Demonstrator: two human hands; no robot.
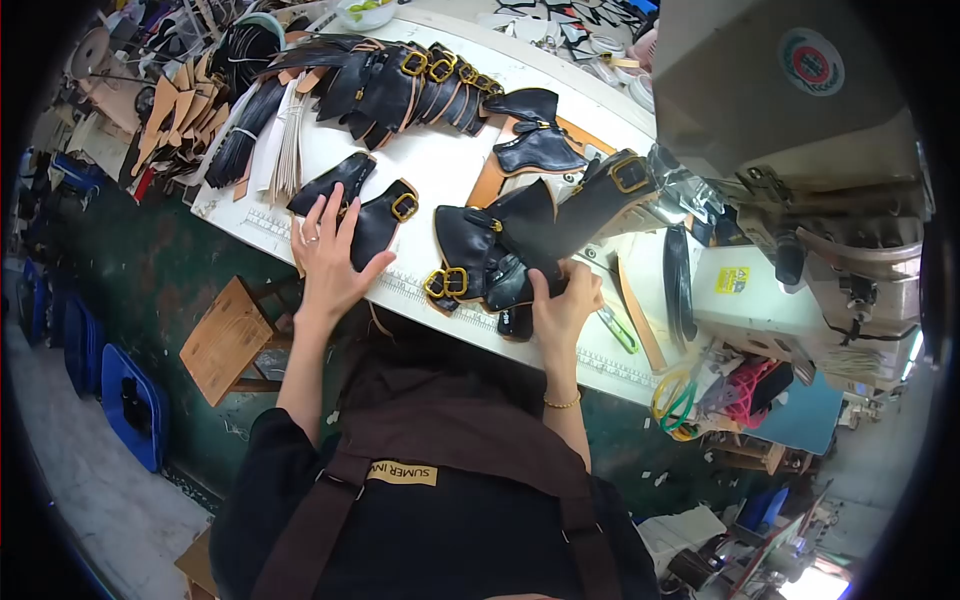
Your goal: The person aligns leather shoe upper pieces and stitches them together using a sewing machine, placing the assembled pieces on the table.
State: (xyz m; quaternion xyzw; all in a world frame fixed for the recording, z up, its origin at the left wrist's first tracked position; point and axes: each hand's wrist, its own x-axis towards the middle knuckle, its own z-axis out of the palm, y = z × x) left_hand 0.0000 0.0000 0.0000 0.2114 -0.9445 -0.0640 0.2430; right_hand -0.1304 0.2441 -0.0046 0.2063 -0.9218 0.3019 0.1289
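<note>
My left hand (333, 255) lies with spread fingers on a black leather shoe upper (375, 228) with a gold buckle, near the table's front edge. The fingertips also reach over a second dark leather part (340, 183) beside it. Thumb and fingers of my right hand (568, 300) pinch the lower edge of another black leather upper (525, 225). Gold buckles (447, 283) and a small gold zip pull show on its left side. What lies under my right fingers is partly hidden.
A row of buckled black uppers (390, 90) lies along the back. Another upper (535, 130) rests on a brown board. The sewing machine (770, 130) rises at right. A green-handled cutter (618, 330) and a dark strip (680, 285) are near my right hand. A wooden stool (228, 340) stands below left.
</note>
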